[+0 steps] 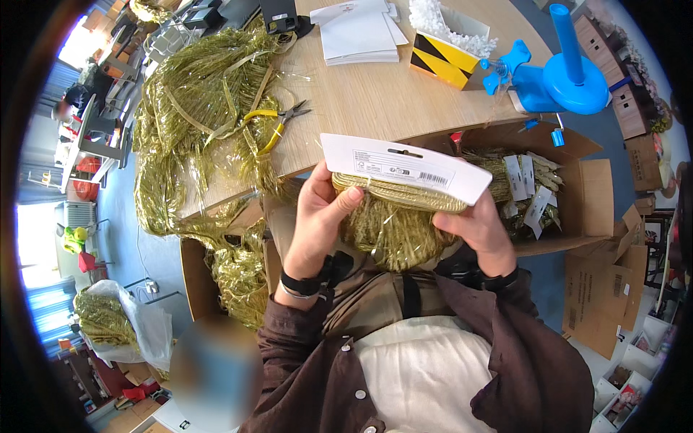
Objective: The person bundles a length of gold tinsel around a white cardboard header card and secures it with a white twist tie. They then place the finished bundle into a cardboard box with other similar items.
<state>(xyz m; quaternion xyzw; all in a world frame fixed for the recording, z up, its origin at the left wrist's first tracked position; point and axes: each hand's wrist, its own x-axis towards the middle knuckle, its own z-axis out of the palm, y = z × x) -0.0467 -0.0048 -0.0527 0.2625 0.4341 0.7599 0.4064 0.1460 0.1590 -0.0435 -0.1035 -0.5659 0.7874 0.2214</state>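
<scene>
A folded bundle of gold tinsel fringe (400,233) with a white header card (406,165) along its top is held up in front of my body. My left hand (319,216) grips its left end, with the thumb on the folded band. The right end is in my right hand (479,224), its thumb near the lower edge of the band. The card has a hanging slot and bears printing. Loose gold fringe (200,97) lies heaped on the table's left part and hangs over the edge. Pliers with yellow handles (276,127) rest beside that heap.
On the wooden table (346,103) are a stack of white cards (360,38), a yellow-black box (441,67) of white ties and a blue clamped stand (576,81). A cardboard box (595,189) at right holds carded bundles; another (197,276) at left holds fringe.
</scene>
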